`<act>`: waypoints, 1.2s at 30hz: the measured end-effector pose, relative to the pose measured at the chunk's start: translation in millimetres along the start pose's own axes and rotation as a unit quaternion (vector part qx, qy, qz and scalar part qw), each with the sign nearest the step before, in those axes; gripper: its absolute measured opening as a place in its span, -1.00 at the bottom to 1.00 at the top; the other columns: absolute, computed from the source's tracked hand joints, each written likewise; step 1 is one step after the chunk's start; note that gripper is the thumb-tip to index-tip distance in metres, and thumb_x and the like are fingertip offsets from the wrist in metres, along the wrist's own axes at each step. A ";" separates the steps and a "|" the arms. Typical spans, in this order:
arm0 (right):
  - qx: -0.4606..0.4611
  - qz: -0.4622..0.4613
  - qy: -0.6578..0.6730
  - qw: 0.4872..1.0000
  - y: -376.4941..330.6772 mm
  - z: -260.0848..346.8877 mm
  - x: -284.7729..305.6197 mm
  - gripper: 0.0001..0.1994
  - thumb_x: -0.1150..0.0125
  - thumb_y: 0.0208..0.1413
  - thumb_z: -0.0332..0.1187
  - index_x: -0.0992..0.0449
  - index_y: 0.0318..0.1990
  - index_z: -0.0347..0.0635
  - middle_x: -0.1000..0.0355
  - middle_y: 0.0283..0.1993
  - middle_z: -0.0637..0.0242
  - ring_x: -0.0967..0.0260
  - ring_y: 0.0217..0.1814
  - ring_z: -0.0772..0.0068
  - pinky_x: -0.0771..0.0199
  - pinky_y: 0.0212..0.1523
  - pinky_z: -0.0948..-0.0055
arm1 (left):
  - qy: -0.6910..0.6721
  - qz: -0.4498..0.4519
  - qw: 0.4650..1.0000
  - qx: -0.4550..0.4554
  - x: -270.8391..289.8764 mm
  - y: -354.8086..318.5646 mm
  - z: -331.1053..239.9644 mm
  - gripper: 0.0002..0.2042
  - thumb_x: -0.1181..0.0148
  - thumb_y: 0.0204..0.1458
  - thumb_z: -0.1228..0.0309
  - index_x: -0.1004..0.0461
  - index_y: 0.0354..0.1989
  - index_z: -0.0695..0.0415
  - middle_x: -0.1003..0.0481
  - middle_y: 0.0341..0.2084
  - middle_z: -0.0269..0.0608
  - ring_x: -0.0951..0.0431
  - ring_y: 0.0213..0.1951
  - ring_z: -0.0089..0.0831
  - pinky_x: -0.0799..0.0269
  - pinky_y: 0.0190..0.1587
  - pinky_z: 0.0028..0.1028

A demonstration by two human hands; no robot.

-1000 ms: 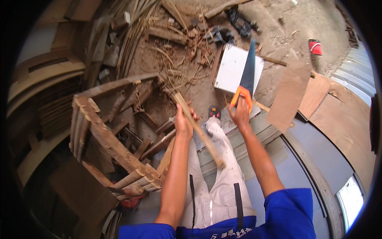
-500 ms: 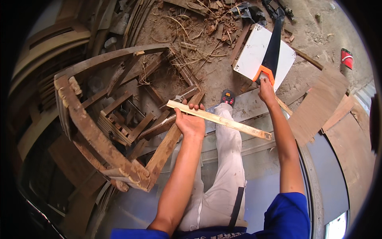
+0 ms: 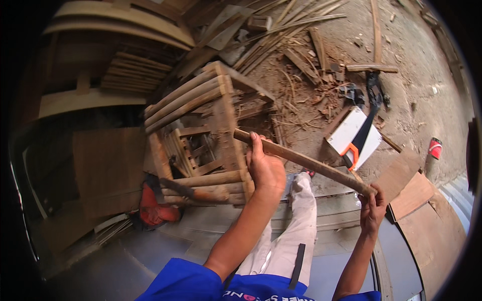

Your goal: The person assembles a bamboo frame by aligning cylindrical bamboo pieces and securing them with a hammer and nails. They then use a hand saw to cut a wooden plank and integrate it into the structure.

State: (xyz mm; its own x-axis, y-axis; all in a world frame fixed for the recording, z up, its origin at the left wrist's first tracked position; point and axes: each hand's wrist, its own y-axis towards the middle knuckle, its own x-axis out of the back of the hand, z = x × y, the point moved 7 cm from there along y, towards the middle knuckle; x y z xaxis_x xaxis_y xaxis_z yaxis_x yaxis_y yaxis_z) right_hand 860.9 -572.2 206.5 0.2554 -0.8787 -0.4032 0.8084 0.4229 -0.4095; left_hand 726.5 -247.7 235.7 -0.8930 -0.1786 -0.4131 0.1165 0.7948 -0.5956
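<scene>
A thin wooden strip [image 3: 314, 163] spans between my two hands, slanting down to the right. My left hand [image 3: 266, 165] is closed around its left part, thumb on top. At the strip's right end, the fingers of my right hand [image 3: 372, 208] pinch it. Behind the left end stands a wooden frame [image 3: 228, 125] of worn boards and slats, close to the strip; whether they touch I cannot tell. A hand saw with an orange handle [image 3: 350, 155] and dark blade rests on a white board [image 3: 346, 133], beyond the strip and apart from both hands.
Wood scraps and thin sticks [image 3: 311, 80] litter the ground ahead. A red container [image 3: 435, 148] stands at the right, near plywood sheets [image 3: 411, 195]. Something red [image 3: 155, 205] lies beside the frame's lower left. Stacked curved boards [image 3: 115, 20] fill the far left.
My right hand has let go of the saw, which now lies on the white board, and has taken the strip's right end. The view has shifted, and the strip shows a darker face.
</scene>
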 end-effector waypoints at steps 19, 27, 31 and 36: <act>0.183 -0.002 -0.413 0.892 -40.3 -134.1 -323.5 -0.74 -0.26 0.13 -0.41 -0.59 -0.02 -0.19 -0.43 -0.17 0.29 -0.38 -0.15 0.48 -0.37 -0.11 0.54 | 0.576 0.030 0.734 -0.357 310.1 143.1 -350.6 -0.82 -0.32 0.00 0.39 -0.62 -0.27 0.23 -0.57 -0.30 -0.10 -0.54 -0.16 -0.29 -0.39 -0.05 -0.38; 0.257 -0.014 -0.502 0.826 -66.7 -131.0 -335.8 -0.71 -0.23 0.06 -0.45 -0.58 -0.02 -0.16 -0.48 -0.12 0.17 -0.39 -0.04 0.21 -0.36 0.02 0.36 | 0.544 0.011 0.762 -0.352 328.4 141.7 -348.5 -0.86 -0.32 0.01 0.45 -0.62 -0.31 0.27 -0.53 -0.30 -0.15 -0.51 -0.19 -0.38 -0.38 -0.07 -0.42; 0.249 -0.034 -0.528 0.811 -65.2 -132.8 -339.0 -0.76 -0.20 0.12 -0.47 -0.55 -0.04 -0.26 -0.46 -0.10 0.19 -0.42 -0.06 0.36 -0.37 0.01 0.47 | 0.523 0.016 0.785 -0.331 334.4 151.3 -346.3 -0.87 -0.33 0.01 0.46 -0.59 -0.37 0.29 -0.51 -0.32 -0.18 -0.49 -0.21 -0.42 -0.36 -0.07 -0.46; 0.247 -0.035 -0.503 0.828 -66.2 -136.3 -338.4 -0.73 -0.22 0.14 -0.40 -0.53 -0.02 -0.29 -0.48 -0.11 0.20 -0.44 -0.03 0.38 -0.39 0.03 0.46 | 0.498 0.077 0.788 -0.354 334.8 149.8 -345.8 -0.87 -0.33 0.00 0.47 -0.57 -0.36 0.28 -0.51 -0.30 -0.18 -0.48 -0.18 -0.42 -0.34 -0.04 -0.47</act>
State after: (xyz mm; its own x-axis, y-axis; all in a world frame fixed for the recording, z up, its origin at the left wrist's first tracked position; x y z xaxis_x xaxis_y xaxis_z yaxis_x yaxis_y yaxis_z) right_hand 648.7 -272.7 258.5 0.3107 -0.7419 0.5942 0.8947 0.4393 0.0807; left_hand 294.7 12.1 246.4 -0.8316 0.2157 0.5119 0.3001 0.9499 0.0872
